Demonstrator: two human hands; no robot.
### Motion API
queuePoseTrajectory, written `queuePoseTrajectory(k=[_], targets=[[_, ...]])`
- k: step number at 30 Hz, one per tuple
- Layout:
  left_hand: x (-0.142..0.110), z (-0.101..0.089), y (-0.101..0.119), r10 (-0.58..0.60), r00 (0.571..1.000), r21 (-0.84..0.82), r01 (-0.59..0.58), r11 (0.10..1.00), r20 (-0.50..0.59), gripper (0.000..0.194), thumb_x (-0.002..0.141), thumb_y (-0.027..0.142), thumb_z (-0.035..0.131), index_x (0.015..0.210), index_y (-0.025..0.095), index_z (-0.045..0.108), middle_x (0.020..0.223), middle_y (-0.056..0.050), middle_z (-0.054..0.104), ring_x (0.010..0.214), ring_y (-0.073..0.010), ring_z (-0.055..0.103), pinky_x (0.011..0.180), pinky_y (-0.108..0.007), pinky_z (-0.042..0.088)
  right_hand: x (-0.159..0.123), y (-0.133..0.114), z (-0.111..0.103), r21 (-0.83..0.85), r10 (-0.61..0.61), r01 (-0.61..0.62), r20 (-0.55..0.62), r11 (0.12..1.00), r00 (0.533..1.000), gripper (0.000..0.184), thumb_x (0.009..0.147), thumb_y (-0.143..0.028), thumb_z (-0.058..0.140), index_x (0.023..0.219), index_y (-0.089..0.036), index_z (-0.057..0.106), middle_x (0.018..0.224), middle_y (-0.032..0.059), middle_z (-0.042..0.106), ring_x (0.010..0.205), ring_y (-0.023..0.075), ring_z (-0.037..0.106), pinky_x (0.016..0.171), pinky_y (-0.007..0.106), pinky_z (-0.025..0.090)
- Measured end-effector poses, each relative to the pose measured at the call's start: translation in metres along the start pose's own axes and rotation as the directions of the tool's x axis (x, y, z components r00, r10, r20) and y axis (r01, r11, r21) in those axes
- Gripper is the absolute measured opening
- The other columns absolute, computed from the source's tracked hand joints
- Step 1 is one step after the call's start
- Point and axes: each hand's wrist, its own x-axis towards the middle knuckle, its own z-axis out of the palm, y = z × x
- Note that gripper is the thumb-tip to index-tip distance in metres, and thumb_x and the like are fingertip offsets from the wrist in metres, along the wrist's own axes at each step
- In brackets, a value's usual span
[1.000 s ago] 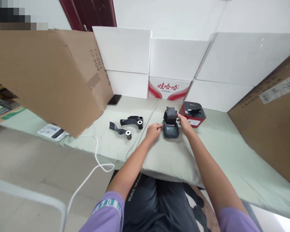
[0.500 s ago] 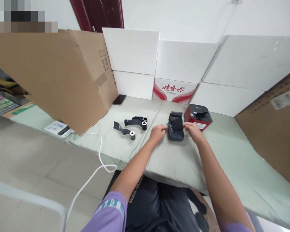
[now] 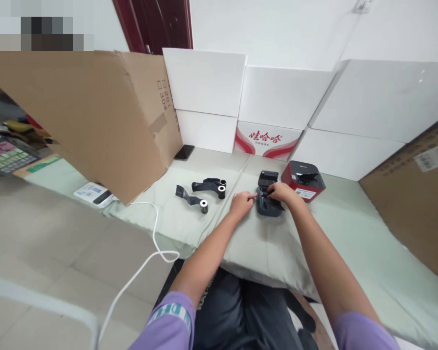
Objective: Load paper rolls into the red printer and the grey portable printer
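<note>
A small dark grey printer (image 3: 267, 208) lies on the pale green mat (image 3: 343, 243) in front of me. My left hand (image 3: 242, 202) rests against its left side with curled fingers. My right hand (image 3: 282, 191) lies over the top of the printer, fingers bent down onto its black paper strip (image 3: 266, 178). Left of my hands lie two small rolls with black strips trailing from them, one nearer (image 3: 203, 206) and one farther (image 3: 221, 188).
A red and black printer (image 3: 303, 181) stands just right of my right hand. White boxes (image 3: 277, 97) are stacked at the back. Large cardboard sheets lean at the left (image 3: 95, 116) and right (image 3: 416, 194). A phone (image 3: 184, 152), a white cable (image 3: 146, 253) and a white device (image 3: 95, 195) lie at left.
The printer's black lid or strip, standing up a second ago, has folded down. My right hand has moved from its right side onto its top. The camera shifted slightly.
</note>
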Motion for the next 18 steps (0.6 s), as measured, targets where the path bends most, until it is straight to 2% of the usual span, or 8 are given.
queuePoseTrajectory(k=[3,5,7,9,11,14,16,18], targets=[[0.0,0.0,0.001,-0.009,1.0,0.005,0.009,1.0,0.0,0.04,0.092,0.016,0.052,0.121,0.029,0.077,0.113,-0.002,0.079,0.108,-0.0186,0.069,0.103,-0.03,0.045,-0.002,0.002,-0.006,-0.034,0.004,-0.006,-0.036,0.999,0.999,0.03,0.065,-0.027,0.083,0.094,-0.023,0.082,0.1,0.0113,0.075,0.102,0.0286,0.067,0.088,0.036,0.051],[0.0,0.0,0.001,-0.011,1.0,0.01,0.011,1.0,-0.004,0.04,0.093,0.017,0.051,0.121,0.029,0.077,0.113,-0.002,0.079,0.108,-0.0191,0.069,0.104,-0.031,0.044,-0.01,0.006,-0.015,0.001,-0.027,0.027,-0.112,1.0,0.993,0.027,0.067,-0.027,0.08,0.093,-0.021,0.079,0.1,0.0111,0.072,0.099,0.0274,0.065,0.088,0.037,0.051],[0.0,0.0,0.001,-0.013,1.0,0.023,0.013,1.0,0.003,0.039,0.093,0.017,0.051,0.12,0.029,0.078,0.113,-0.003,0.079,0.108,-0.0201,0.069,0.105,-0.032,0.044,-0.022,0.007,-0.024,0.132,-0.045,0.078,-0.235,0.988,0.971,0.023,0.071,-0.028,0.075,0.092,-0.02,0.072,0.094,0.0088,0.07,0.089,0.0241,0.064,0.084,0.036,0.051],[0.0,-0.001,0.001,-0.014,1.0,0.038,0.013,0.999,0.021,0.035,0.094,0.02,0.053,0.116,0.027,0.079,0.112,-0.004,0.079,0.108,-0.0216,0.07,0.104,-0.033,0.045,-0.035,0.001,-0.031,0.342,-0.019,0.151,-0.36,0.928,0.933,0.024,0.074,-0.031,0.07,0.094,-0.02,0.064,0.088,0.0055,0.068,0.08,0.0216,0.063,0.078,0.035,0.052],[-0.001,-0.002,0.002,-0.026,0.999,0.049,0.024,0.998,0.026,0.033,0.094,0.021,0.054,0.116,0.027,0.079,0.114,-0.005,0.079,0.109,-0.0224,0.069,0.103,-0.033,0.046,-0.045,-0.015,-0.034,0.553,0.017,0.244,-0.424,0.796,0.905,0.032,0.075,-0.035,0.068,0.102,-0.022,0.058,0.086,0.0032,0.067,0.076,0.0211,0.064,0.073,0.034,0.052],[0.0,-0.003,0.003,-0.041,0.999,0.056,0.04,0.998,0.022,0.037,0.095,0.019,0.052,0.122,0.029,0.076,0.118,-0.003,0.078,0.114,-0.0212,0.068,0.105,-0.033,0.046,-0.05,-0.054,-0.034,0.735,-0.034,0.36,-0.418,0.575,0.908,0.05,0.074,-0.036,0.067,0.121,-0.023,0.053,0.086,0.0016,0.069,0.073,0.0218,0.067,0.068,0.034,0.053],[0.0,-0.002,0.004,-0.034,0.999,0.051,0.033,0.998,0.026,0.039,0.095,0.017,0.052,0.122,0.029,0.076,0.119,-0.002,0.077,0.116,-0.0218,0.067,0.108,-0.034,0.045,-0.048,-0.086,-0.035,0.761,-0.099,0.396,-0.406,0.514,0.908,0.054,0.074,-0.035,0.066,0.126,-0.024,0.052,0.088,0.0019,0.07,0.073,0.0222,0.069,0.065,0.033,0.052],[0.001,-0.002,0.004,-0.039,0.999,0.027,0.039,0.999,0.016,0.036,0.095,0.016,0.053,0.119,0.026,0.077,0.119,-0.004,0.077,0.118,-0.025,0.066,0.112,-0.037,0.042,-0.045,-0.117,-0.035,0.728,-0.173,0.429,-0.403,0.535,0.899,0.048,0.075,-0.034,0.067,0.121,-0.023,0.057,0.089,0.0031,0.072,0.076,0.0219,0.069,0.068,0.032,0.051]])
